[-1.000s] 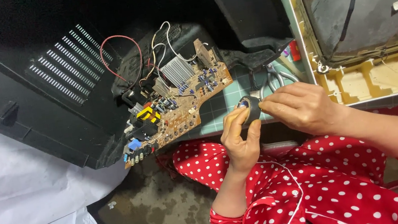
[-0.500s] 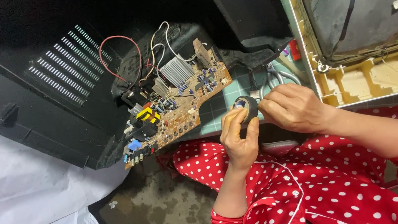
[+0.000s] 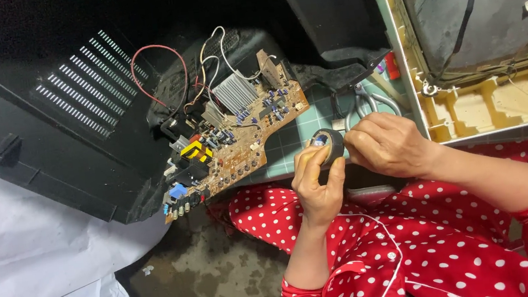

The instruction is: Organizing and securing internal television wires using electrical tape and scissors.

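Note:
My left hand [image 3: 317, 182] grips a small black roll of tape [image 3: 329, 144] from below, fingers curled around it. My right hand [image 3: 386, 145] presses against the roll's right side, its fingertips on the edge of the roll. Both hands hover over my lap in red polka-dot cloth [image 3: 423, 243]. Just left of the hands lies a brown circuit board [image 3: 236, 142] with a silver heat sink, a yellow part and red and white wires, resting on a green cutting mat [image 3: 302, 130].
A black vented plastic rear casing [image 3: 52, 121] lies at the left. A picture tube in a yellowed frame [image 3: 486, 40] fills the upper right. Scissors [image 3: 366, 104] lie on the mat behind my hands. White sheeting [image 3: 30, 264] covers the floor at the lower left.
The roll of tape has turned slightly in my hands, and my right hand's fingers have shifted along its edge. Nothing else moved.

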